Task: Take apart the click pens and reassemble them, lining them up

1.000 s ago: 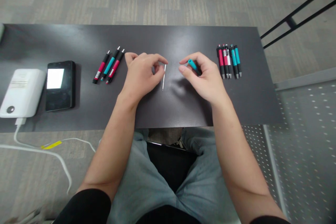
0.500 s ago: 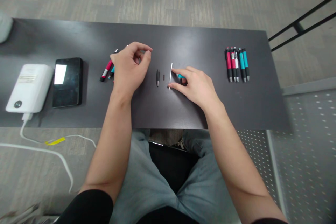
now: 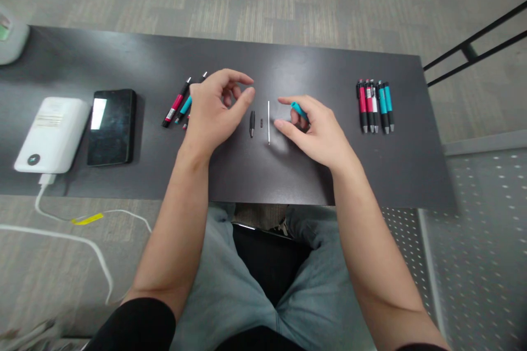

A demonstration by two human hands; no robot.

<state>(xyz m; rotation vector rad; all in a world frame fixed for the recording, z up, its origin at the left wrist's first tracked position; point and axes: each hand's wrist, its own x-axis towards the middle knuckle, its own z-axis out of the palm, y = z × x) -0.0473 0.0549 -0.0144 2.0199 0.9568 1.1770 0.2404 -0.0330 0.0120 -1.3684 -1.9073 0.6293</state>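
My right hand keeps a teal pen barrel in its curled fingers, its thumb and index finger spread apart. Just left of their tips a thin pen refill lies upright in view on the table. Beside the refill are a tiny dark piece, perhaps a spring, and a black pen tip section with a silver point. My left hand hovers left of these parts, thumb and fingers apart, with nothing seen in it. Red and teal pens lie partly hidden behind it.
On the dark table, a row of red, white and teal pens lies at the right. A black phone-like device and a white power bank with a cable sit at the left. A black metal frame stands beyond the right edge.
My right thumb and index finger have let go of the refill and drawn back to the right. The teal barrel in that hand shows more now.
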